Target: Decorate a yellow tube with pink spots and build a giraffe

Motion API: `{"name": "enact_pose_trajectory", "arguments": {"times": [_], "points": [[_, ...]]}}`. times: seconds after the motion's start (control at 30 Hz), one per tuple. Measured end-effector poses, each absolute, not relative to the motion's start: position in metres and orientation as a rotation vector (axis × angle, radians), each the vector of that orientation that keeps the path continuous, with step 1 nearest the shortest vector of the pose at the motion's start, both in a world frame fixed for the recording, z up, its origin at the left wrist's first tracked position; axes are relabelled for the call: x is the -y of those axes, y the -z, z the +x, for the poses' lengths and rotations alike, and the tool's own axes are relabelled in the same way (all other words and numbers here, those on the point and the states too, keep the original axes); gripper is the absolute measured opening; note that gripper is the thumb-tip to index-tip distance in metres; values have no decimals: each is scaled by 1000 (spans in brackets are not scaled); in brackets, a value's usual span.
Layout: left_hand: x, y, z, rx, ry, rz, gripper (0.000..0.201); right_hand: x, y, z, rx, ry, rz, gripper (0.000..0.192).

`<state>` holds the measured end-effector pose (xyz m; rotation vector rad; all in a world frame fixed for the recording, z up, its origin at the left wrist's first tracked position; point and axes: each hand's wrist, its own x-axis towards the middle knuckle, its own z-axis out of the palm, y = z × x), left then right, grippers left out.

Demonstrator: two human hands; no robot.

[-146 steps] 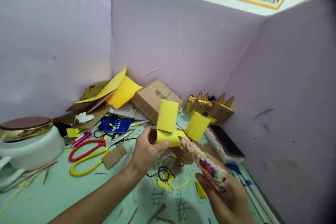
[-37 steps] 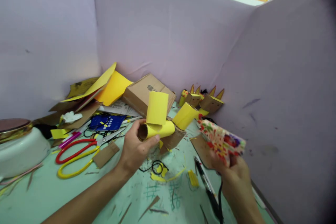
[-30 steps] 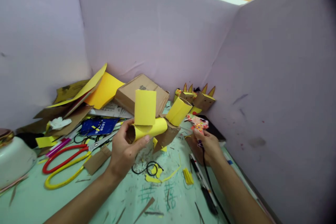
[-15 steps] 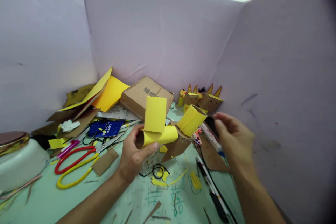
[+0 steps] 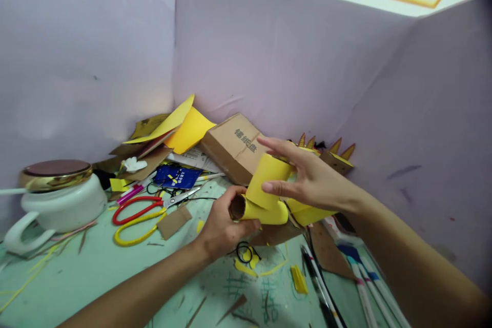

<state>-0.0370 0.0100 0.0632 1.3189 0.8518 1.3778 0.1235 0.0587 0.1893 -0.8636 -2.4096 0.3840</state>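
Now both hands [image 5: 269, 205] on the yellow paper-roll model [image 5: 265, 200].

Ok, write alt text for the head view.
Two bare hands hold a yellow paper-covered tube craft above a cluttered green table: the left hand grips a tube end, the right hand pinches an upright yellow tube. Red-and-yellow scissors, a cardboard box and a white pot lie behind.

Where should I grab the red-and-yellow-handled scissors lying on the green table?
Take the red-and-yellow-handled scissors by the two handle loops, coming from above on the table's near left side. The loops lie flat and open towards you with bare table around them, while the blades point into the clutter by the blue card.
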Motion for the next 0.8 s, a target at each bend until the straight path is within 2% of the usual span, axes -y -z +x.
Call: {"name": "enact_pose_trajectory", "arguments": {"times": [0.23,0.43,0.67,0.8], "points": [[-10,-64,-40,-895,-1401,1304,46,-46,-176,121,2329,-375,-980,58],[-11,-62,-39,-873,-1414,1306,49,-45,-166,116,2349,-346,-990,56],[-10,-60,-37,-842,-1443,1320,61,-37,-162,114,2400,-161,-939,51],[-12,-59,-38,-798,-1425,1334,58,-32,-161,112,2409,-77,-941,51]]}}
